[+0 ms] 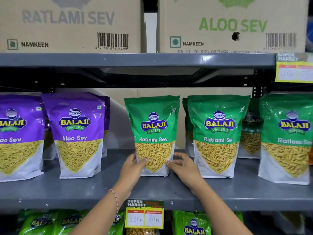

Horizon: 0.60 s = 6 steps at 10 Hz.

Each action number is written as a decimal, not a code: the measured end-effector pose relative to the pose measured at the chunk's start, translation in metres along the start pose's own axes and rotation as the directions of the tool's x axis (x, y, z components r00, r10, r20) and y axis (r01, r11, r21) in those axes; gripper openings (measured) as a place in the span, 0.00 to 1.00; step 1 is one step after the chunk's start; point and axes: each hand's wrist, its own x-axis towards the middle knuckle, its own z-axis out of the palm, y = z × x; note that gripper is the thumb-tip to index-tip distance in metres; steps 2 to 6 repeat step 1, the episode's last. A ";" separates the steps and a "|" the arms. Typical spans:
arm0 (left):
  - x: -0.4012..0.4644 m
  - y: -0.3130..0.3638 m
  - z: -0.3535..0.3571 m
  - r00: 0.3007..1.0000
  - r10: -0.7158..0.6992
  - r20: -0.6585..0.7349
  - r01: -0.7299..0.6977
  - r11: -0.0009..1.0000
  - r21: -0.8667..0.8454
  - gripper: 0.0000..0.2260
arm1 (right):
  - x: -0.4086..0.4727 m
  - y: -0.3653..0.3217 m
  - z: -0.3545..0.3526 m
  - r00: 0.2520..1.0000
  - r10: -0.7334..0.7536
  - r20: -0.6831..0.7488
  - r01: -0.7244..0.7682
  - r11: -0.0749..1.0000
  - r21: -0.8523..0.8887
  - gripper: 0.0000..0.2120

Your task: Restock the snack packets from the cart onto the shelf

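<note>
Head view shows a green Ratlami Sev packet (153,135) standing upright in the middle of the grey shelf (169,190), with both hands at its lower part. The left hand (133,164) presses its left bottom edge and the right hand (180,164) its right bottom edge, fingers curled around the sides, so together they hold the packet as it rests on the shelf. I judge this packet is just being set in place. At 3 o'clock from it stand more green packets (217,134), some with others behind; at 9 o'clock stand purple Aloo Sev packets (77,133), with a gap between them and the held one. The cart is not visible, so I cannot tell how many packets are left. Two cardboard boxes (232,24) sit on the shelf above at 12 o'clock, a price tag (144,214) hangs at 6 o'clock, and more packets lie on the level below.
</note>
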 end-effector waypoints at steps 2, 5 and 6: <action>-0.003 0.001 0.001 0.998 0.015 -0.058 -0.010 0.997 0.079 0.13 | -0.007 -0.009 -0.001 0.968 -0.129 -0.214 0.136 0.991 0.017 0.11; -0.003 0.001 0.001 0.998 0.015 -0.058 -0.010 0.997 0.079 0.13 | -0.007 -0.009 -0.001 0.968 -0.129 -0.214 0.136 0.991 0.017 0.11; -0.003 0.001 0.001 0.998 0.015 -0.058 -0.010 0.997 0.079 0.13 | -0.007 -0.009 -0.001 0.968 -0.129 -0.214 0.136 0.991 0.017 0.11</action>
